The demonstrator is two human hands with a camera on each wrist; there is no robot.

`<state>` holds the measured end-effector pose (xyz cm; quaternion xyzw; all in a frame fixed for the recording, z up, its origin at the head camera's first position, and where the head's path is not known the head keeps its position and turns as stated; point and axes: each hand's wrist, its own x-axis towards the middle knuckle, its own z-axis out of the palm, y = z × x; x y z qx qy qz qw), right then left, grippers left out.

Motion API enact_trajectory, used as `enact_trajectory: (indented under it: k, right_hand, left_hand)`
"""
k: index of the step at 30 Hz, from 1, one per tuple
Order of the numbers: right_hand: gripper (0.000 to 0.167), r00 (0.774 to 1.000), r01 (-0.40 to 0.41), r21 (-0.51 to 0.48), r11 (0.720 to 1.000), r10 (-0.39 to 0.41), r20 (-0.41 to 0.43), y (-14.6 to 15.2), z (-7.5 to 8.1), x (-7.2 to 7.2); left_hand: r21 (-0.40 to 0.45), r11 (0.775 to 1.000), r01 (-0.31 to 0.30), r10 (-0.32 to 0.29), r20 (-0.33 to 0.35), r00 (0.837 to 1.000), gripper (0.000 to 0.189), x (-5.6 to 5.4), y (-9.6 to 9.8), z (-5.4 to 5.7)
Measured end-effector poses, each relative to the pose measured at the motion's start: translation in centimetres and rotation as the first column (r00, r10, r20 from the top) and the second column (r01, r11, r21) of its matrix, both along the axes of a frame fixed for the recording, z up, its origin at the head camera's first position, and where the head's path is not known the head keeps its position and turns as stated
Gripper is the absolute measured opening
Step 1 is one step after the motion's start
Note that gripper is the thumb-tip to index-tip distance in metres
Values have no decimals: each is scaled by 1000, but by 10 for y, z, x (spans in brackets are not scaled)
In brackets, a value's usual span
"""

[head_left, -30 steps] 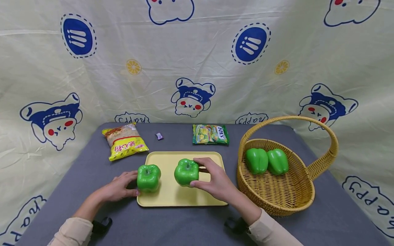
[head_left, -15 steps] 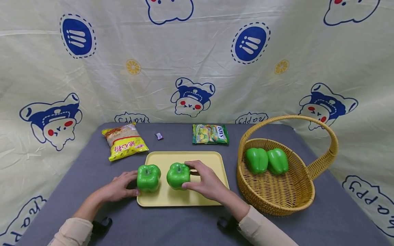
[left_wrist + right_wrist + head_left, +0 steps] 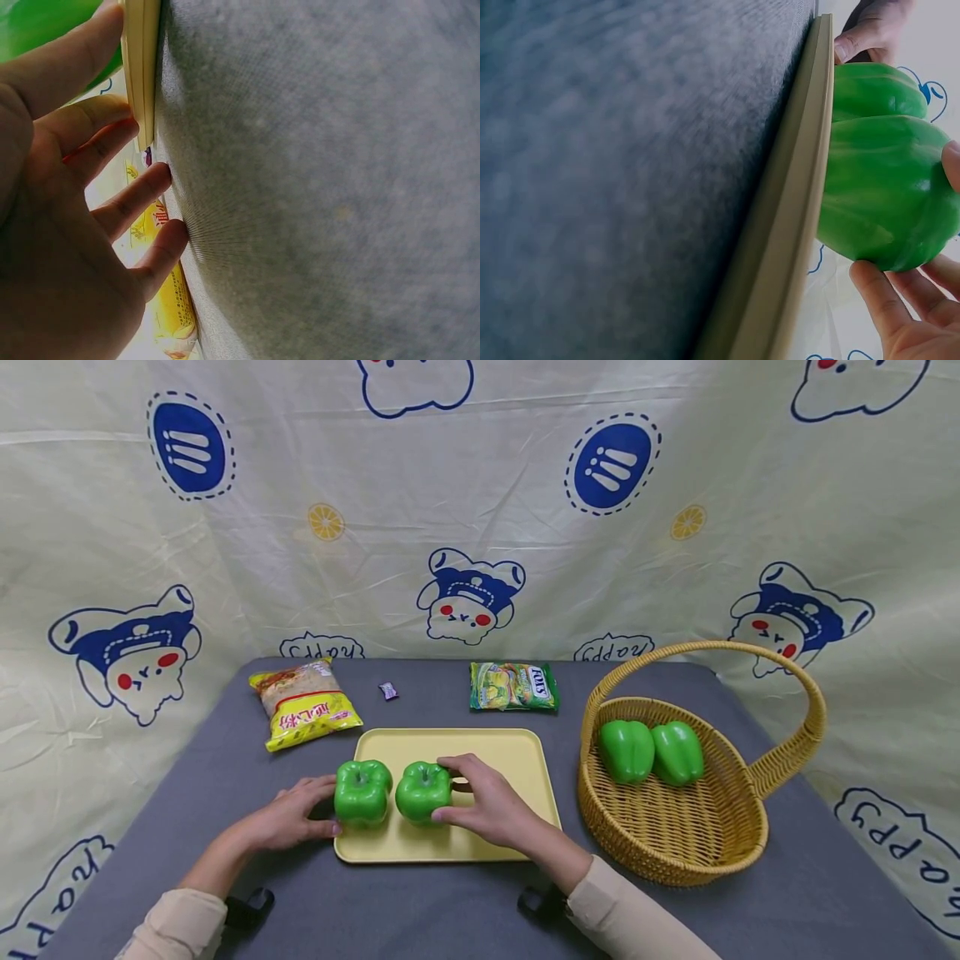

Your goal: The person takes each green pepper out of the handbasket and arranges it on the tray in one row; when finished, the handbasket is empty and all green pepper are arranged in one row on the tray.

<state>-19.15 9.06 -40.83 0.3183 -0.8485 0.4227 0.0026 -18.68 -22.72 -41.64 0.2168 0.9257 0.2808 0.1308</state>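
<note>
Thumb and fingertips of the right hand [image 3: 495,806] grasp a glossy green bell pepper [image 3: 422,793] by its right side, with its stem end up. The left hand [image 3: 288,818] is relaxed, fingers spread: in its wrist view two fingertips meet the edge of the cream tray [image 3: 521,760] and the thumb lies in front of a second green bell pepper [image 3: 363,797]. Whether that hand touches the second pepper, I cannot tell.

Over the last second the grasped pepper has travelled left across the tray, from near its middle to just beside the second one; only a narrow gap separates the two from above. It also seems to have come down, though whether it bears fully on the tray is unclear. The left hand and the second pepper have stayed put. For the work in hand, I judge this placement nearly complete, since the two now form a pair at the tray's left, but the right hand has not let go.

Farther right, a wicker basket [image 3: 660,856] with an arched handle contains two more green bell peppers [image 3: 626,752], lying side by side. Beyond the tray, on the grey-covered bench [image 3: 450,906], lie a yellow bag [image 3: 315,714] with red lettering at left, a tiny purple packet [image 3: 387,691], and a flat green packet [image 3: 513,687]. Behind hangs a pale cartoon-printed backdrop [image 3: 510,468].
</note>
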Motion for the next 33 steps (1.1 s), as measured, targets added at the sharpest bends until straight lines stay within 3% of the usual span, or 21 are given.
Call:
enact_trajectory:
  k: [15, 24, 33]
  right_hand:
    - [64, 999, -43, -25, 999, 43, -4, -10, -2, -3]
    - [66, 1000, -27, 0, 1000, 27, 10, -11, -1, -3]
    - [69, 999, -8, 30, 1000, 9, -52, -7, 0, -1]
  left_hand:
    - [-2, 1000, -1, 1, -39, 999, 70, 2, 1, 0]
    - [-6, 1000, 6, -7, -45, 999, 69, 1, 0, -1]
    - [-1, 1000, -2, 1, -33, 999, 70, 1, 1, 0]
